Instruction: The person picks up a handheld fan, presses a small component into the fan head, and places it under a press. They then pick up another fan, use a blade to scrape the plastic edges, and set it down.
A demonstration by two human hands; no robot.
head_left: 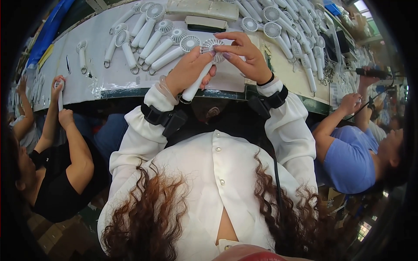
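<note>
My left hand (190,71) is closed round the handle of a white handheld fan (199,85), with fingers showing on the handle's far side. The fan tilts, its round grille head up and its base with a metal ring towards me. My right hand (244,55) is at the grille, its bent fingers and thumb gripping the head's right edge. Whether those fingertips hold some small part as well, I cannot tell. Just left of my left hand lies another white handheld fan (167,59) on the table, in a row of several alike.
The white table (98,78) has a dark green front edge. A large heap of white fans (300,37) covers its right side. At the back lies a long pale block (202,9). One co-worker (72,174) sits at left, another (348,158) at right, both handling things.
</note>
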